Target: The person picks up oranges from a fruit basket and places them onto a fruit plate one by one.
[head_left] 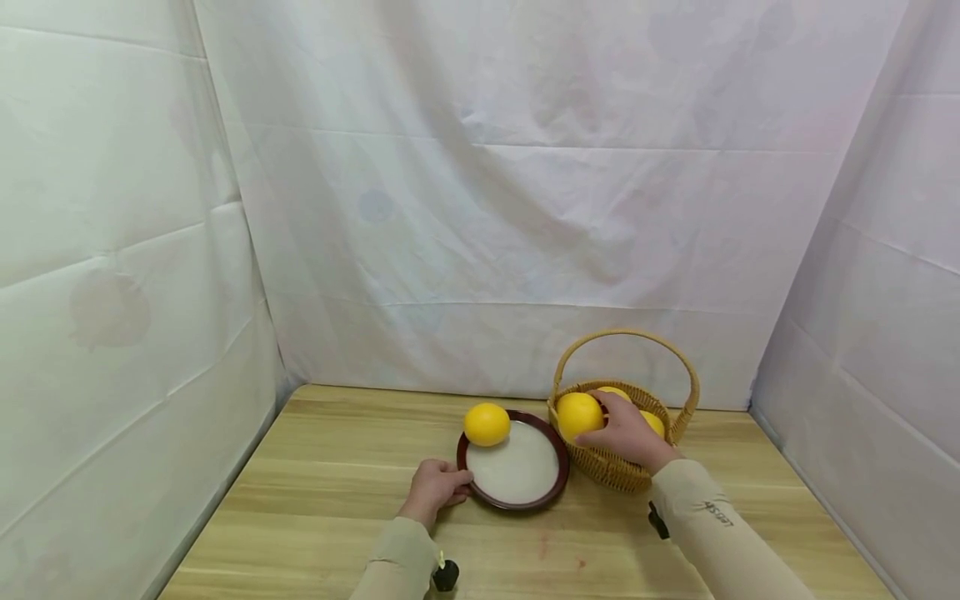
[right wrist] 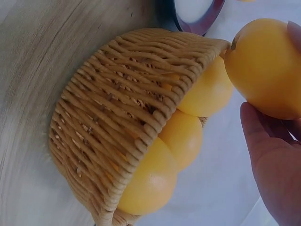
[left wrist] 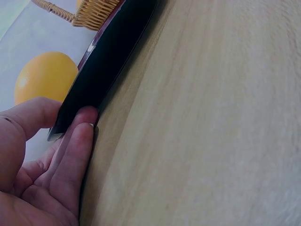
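My right hand (head_left: pixel 628 429) grips a yellow-orange orange (head_left: pixel 579 417) over the left rim of a wicker basket (head_left: pixel 615 475). The right wrist view shows that orange (right wrist: pixel 268 68) just beyond the basket's rim, thumb and fingers around it. Several more oranges (right wrist: pixel 149 179) lie inside the basket. My left hand (head_left: pixel 435 487) pinches the near left rim of a round plate (head_left: pixel 517 505), white with a dark red-brown border. In the left wrist view the thumb lies over the rim and the fingertips (left wrist: pixel 80 136) under it. One orange (head_left: pixel 487 425) rests at the plate's back left.
The basket's tall arched handle (head_left: pixel 626 332) rises above the fruit. Plate and basket stand close together on a wood-grain table (head_left: pixel 322 500). White cloth (head_left: pixel 480 208) hangs behind the table and along both sides.
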Action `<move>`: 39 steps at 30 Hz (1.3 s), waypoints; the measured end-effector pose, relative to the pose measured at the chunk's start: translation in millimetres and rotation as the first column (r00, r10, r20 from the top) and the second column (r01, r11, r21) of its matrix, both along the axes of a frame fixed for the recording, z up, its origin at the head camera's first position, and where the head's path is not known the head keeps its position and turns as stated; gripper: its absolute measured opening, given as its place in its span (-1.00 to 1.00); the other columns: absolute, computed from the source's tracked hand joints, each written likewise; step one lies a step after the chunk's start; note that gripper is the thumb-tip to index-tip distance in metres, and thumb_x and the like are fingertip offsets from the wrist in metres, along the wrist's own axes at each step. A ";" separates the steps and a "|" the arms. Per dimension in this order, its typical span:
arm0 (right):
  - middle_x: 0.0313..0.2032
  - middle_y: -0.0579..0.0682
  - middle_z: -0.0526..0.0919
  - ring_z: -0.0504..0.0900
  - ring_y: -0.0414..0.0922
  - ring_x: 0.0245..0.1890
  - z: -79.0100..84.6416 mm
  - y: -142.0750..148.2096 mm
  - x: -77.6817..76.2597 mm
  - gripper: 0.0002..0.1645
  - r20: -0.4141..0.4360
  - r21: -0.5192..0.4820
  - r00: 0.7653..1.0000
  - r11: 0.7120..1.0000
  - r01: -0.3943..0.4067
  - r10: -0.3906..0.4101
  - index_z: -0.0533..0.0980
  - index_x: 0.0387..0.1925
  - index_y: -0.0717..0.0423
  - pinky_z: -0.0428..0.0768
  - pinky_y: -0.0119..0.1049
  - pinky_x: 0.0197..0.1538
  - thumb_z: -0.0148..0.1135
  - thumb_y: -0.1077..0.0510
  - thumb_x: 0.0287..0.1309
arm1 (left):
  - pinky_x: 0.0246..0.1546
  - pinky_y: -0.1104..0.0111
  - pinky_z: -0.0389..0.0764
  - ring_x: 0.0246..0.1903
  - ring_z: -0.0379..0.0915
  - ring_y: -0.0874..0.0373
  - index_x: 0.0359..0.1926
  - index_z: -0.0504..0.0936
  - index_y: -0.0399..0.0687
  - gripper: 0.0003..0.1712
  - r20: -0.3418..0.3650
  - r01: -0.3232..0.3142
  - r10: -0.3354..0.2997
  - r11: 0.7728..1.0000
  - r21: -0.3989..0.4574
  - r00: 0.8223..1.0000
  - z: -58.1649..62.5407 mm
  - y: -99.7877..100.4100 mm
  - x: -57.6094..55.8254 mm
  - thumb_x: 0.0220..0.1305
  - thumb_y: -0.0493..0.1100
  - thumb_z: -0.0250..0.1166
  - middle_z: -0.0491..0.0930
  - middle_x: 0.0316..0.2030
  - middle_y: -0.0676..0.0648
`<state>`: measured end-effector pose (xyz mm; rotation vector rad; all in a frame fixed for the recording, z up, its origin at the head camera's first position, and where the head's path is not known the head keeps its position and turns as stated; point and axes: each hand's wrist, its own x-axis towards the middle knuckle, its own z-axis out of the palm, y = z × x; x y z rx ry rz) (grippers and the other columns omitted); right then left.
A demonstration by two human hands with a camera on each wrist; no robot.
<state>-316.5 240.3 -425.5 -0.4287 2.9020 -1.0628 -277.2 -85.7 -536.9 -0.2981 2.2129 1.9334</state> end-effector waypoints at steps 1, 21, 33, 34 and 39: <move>0.23 0.21 0.51 0.57 0.07 0.10 -0.6 -0.6 -0.5 0.05 -0.004 0.002 1.000 1.000 -0.002 0.002 0.30 0.40 0.25 0.66 -0.01 0.08 0.58 -0.07 -0.03 | -0.36 0.40 0.76 -0.49 0.66 0.23 -0.15 0.67 -0.43 -0.72 0.001 -0.001 0.001 1.000 -0.002 1.000 0.1 0.0 0.2 0.24 -0.25 0.40 0.72 -0.42 -0.12; 0.24 0.11 0.53 0.56 0.01 0.08 -12.8 -25.0 -1.3 0.11 0.060 -0.021 0.998 0.999 0.024 -0.023 0.31 0.42 0.15 0.60 0.03 0.16 0.62 -0.12 -0.12 | -0.37 0.41 0.75 -0.49 0.64 0.24 -0.20 0.68 -0.40 -0.76 -0.008 -0.006 0.006 1.000 -0.026 1.000 0.6 5.0 0.9 0.23 -0.25 0.40 0.71 -0.42 -0.11; 0.22 0.05 0.55 0.55 -0.03 0.07 -25.9 -37.0 0.0 0.08 0.055 -0.037 0.999 0.999 0.006 -0.004 0.35 0.39 0.14 0.57 0.02 0.18 0.63 -0.10 -0.14 | -0.38 0.41 0.75 -0.50 0.64 0.23 -0.24 0.67 -0.38 -0.79 -0.010 -0.012 0.012 1.000 -0.008 1.000 2.5 5.3 2.8 0.21 -0.26 0.41 0.71 -0.42 -0.12; 0.21 0.05 0.55 0.55 -0.04 0.06 -27.5 -37.5 -0.2 0.07 0.051 -0.036 0.999 0.999 0.006 -0.004 0.36 0.39 0.14 0.57 0.02 0.18 0.63 -0.10 -0.14 | -0.38 0.40 0.75 -0.50 0.64 0.23 -0.24 0.66 -0.38 -0.79 -0.012 -0.010 0.010 1.000 -0.005 1.000 2.7 5.2 3.0 0.21 -0.26 0.41 0.71 -0.42 -0.12; 0.23 0.06 0.54 0.54 -0.03 0.10 -33.7 -40.3 -0.6 0.06 0.037 -0.043 0.999 0.999 0.005 -0.004 0.36 0.39 0.13 0.55 0.04 0.21 0.62 -0.11 -0.12 | -0.38 0.40 0.75 -0.50 0.63 0.24 -0.26 0.66 -0.38 -0.80 -0.018 -0.010 0.010 1.000 -0.001 1.000 3.5 5.8 3.1 0.22 -0.26 0.40 0.70 -0.43 -0.11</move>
